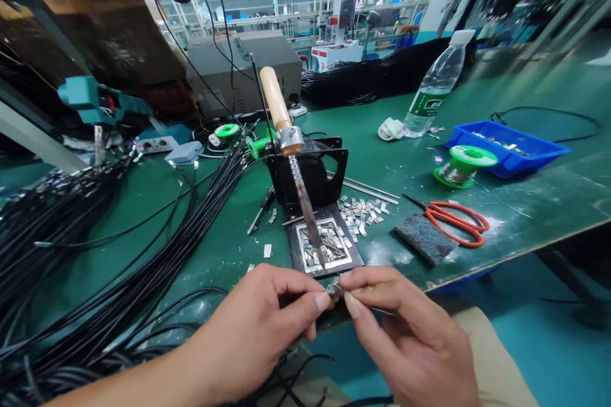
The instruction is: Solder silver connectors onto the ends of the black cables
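Observation:
Between my two hands, just in front of the soldering stand's base, is a small metal connector [334, 289]. My left hand [281, 305] pinches its left side between thumb and forefinger. My right hand [405, 324] grips its right side with thumb and fingertips. A soldering iron [301, 184] with a wooden handle points down, its tip just above and behind my fingertips. Below the iron, a black base plate [296, 254] bears a pale-rimmed tray of small metal pieces. More small metal pieces [363, 213] lie scattered to the right of the plate.
Black cables [191, 229] spread over the left side. On the right are orange-handled scissors [461, 222], a dark block [424, 238], a solder spool [461, 168], a blue tray [520, 162] and a bottle [432, 92]. A black fan [310, 178] stands behind the iron. The table edge [515, 251] runs nearby.

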A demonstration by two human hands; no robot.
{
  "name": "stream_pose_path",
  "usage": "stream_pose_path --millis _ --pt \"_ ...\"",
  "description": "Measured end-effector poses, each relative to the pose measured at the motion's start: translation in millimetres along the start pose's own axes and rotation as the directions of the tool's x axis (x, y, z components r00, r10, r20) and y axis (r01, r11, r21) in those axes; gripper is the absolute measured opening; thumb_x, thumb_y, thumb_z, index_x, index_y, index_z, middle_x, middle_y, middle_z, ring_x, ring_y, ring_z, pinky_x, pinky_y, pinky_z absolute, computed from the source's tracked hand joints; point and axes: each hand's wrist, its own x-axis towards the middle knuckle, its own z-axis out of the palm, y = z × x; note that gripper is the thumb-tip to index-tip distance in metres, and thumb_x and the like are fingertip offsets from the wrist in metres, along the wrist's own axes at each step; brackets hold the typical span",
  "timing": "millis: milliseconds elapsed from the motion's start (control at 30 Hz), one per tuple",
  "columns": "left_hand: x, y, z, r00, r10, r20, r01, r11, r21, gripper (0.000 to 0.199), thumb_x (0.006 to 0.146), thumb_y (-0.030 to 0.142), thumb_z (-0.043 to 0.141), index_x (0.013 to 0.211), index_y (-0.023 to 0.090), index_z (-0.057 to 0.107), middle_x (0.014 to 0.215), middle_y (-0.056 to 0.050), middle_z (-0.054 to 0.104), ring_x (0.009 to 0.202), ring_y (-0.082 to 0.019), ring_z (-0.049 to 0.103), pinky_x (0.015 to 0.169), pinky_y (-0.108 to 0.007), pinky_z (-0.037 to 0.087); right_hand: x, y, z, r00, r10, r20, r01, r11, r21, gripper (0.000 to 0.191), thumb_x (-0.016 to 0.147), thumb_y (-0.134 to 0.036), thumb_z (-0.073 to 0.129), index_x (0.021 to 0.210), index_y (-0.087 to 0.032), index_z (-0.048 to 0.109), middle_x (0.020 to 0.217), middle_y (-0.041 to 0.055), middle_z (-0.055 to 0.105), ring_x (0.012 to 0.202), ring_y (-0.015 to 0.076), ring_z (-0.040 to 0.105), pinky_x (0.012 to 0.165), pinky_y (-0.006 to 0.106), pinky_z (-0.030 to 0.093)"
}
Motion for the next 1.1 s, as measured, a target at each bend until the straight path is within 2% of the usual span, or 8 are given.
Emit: stream_pose_path --millis 367,500,700,967,1100 --pt "-0.1 0.3 1.6 1.0 -0.006 -0.016 0.005 1.0 -0.02 0.037 0.088 0.047 0.06 0.075 0.013 0.07 0.067 0.002 0.058 0.068 -0.01 0.048 0.063 -0.02 0.033 -0.5 1.0 -1.4 1.0 -0.006 -0.005 0.006 0.999 0.032 0.017 0.09 -0.003 0.06 0.094 -0.02 0.061 0.099 -0.0009 0.069 0.094 0.006 0.07 0.08 0.012 0.059" --pt "-2.0 2.9 1.8 1.0 -0.019 -0.01 0.019 1.0 -0.014 0.04 0.09 0.047 0.057 0.08 0.013 0.074 0.067 0.002 0.058 0.067 -0.01 0.046 0.063 -0.02 0.034 -1.5 2.1 -0.8 1.0 -0.018 -0.012 0.018 0.999 0.029 0.017 0.089 -0.002 0.061 0.093 -0.019 0.06 0.097 0.0004 0.07 0.092 0.0081 0.071 0.078 0.015 0.06" --pt "-4.0 6.7 1.5 1.0 -0.03 -0.007 0.03 0.999 -0.022 0.036 0.089 0.045 0.061 0.081 0.013 0.074 0.069 0.002 0.059 0.069 -0.01 0.047 0.065 -0.019 0.034 -0.2 -0.9 -1.5 0.999 -0.031 -0.02 0.032 0.999 0.021 0.019 0.088 0.0 0.061 0.093 -0.019 0.061 0.097 0.001 0.07 0.091 0.0088 0.071 0.078 0.016 0.061" --pt "-5.3 5.8 2.5 0.999 -0.035 0.0 0.035 0.999 0.022 0.045 0.092 0.05 0.052 0.078 0.013 0.071 0.068 0.001 0.056 0.07 -0.011 0.046 0.066 -0.02 0.034 -1.7 -2.5 -2.2 0.999 -0.035 -0.024 0.035 0.999 -0.006 0.017 0.089 -0.001 0.06 0.092 -0.019 0.06 0.096 -0.0006 0.069 0.09 0.0061 0.07 0.079 0.013 0.059" --pt "-7.1 6.5 2.4 1.0 -0.022 0.0 0.022 0.999 0.028 0.047 0.091 0.053 0.049 0.072 0.013 0.065 0.069 0.0 0.055 0.071 -0.012 0.046 0.067 -0.021 0.035 0.2 -4.4 -2.7 0.998 -0.053 -0.032 0.053 0.999 -0.008 0.017 0.088 -0.001 0.061 0.092 -0.018 0.06 0.096 0.0016 0.069 0.09 0.0083 0.071 0.078 0.016 0.059"
